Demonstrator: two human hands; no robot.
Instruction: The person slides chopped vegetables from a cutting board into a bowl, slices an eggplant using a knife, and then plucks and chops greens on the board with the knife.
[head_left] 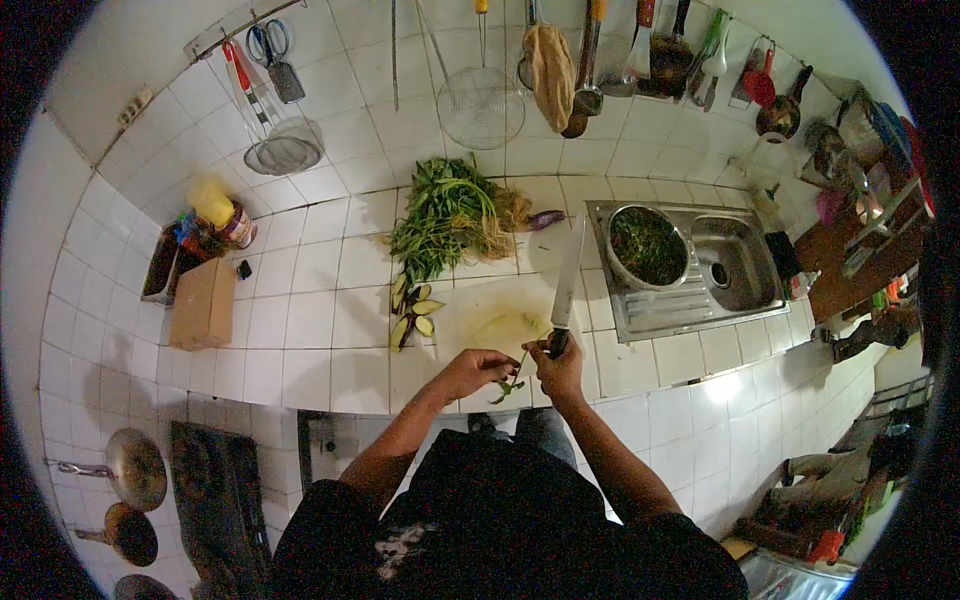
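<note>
My right hand (pixel 558 368) grips a kitchen knife (pixel 568 285) by its black handle, the long blade pointing up and away from me. My left hand (pixel 478 372) is closed on a leafy green stem (pixel 510 388) at the counter's front edge. The fingertips of my right hand also appear to touch this stem. Just beyond my hands lies a pale cutting board (pixel 500 305). Cut eggplant pieces (pixel 416 318) rest at its left side. Behind it is a heap of leafy greens (pixel 440 225) with roots, and a purple eggplant (pixel 546 219) is beside the roots.
A bowl of chopped greens (pixel 648 245) stands on the drainboard of a steel sink (pixel 738 262) at right. A cardboard box (pixel 203 305) sits on the white tiled counter (pixel 310 300) at left. Strainers (pixel 481 108) and ladles (pixel 588 98) hang on the back wall.
</note>
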